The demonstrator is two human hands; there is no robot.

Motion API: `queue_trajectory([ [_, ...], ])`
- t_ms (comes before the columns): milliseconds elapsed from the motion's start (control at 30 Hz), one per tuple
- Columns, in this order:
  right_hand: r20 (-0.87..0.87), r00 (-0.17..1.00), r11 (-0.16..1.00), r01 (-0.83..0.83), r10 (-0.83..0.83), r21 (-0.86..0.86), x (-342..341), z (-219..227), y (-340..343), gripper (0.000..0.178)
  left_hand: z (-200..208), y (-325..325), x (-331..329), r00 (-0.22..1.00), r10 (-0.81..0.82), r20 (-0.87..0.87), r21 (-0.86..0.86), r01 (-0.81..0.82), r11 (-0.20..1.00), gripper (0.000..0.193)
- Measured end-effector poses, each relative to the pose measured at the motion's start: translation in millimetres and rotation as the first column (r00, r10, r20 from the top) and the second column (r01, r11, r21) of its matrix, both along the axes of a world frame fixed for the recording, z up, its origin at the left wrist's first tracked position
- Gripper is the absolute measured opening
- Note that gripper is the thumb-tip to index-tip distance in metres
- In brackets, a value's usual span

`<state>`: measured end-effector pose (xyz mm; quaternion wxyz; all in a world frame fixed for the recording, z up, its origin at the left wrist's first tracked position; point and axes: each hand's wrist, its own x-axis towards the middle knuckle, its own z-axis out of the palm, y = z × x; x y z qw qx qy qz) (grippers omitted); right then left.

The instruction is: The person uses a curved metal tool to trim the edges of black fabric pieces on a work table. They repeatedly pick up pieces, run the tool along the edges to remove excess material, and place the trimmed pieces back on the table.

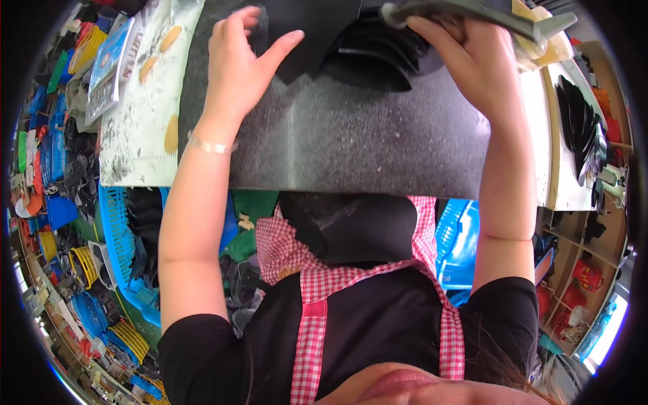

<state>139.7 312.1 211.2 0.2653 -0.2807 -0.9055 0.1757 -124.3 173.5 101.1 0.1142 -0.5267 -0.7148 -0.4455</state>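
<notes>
My left hand (236,64) is over the left part of a dark grey work surface (378,155). Its thumb stretches away from the slightly curled fingers, beside a blurred dark edge whose kind I cannot make out. A flat black sheet (307,40) lies to the right of that thumb. Several curved black pieces (368,71) are fanned out in an overlapping pile between my hands. At the far right, my right hand (476,57) reaches beneath a grey bar-shaped part (466,8). Its thumb points toward the pile, and the bar hides its other fingers.
A white tabletop (138,152) with tan oval pieces (147,69) and a blue-and-white printed packet (110,64) extends left. Blue baskets (118,233) stand below. More black pieces (578,128) lie on the right, near wooden shelving (574,270). A red checked apron (314,337) covers my front.
</notes>
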Motion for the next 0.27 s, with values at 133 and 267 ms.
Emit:
queue_trajectory([
  [133,-0.109,0.988,0.978,-0.084,0.106,0.190,-39.4,-28.5,65.4,0.023,-34.3,40.0,-13.0,0.966,0.058,-0.252,-0.241,-0.121,0.963,0.065],
  [267,-0.051,0.998,0.999,-0.021,0.022,0.032,-64.3,-15.7,66.7,0.029,-21.2,39.4,-30.2,0.994,-0.004,0.108,-0.325,0.039,0.945,0.044],
])
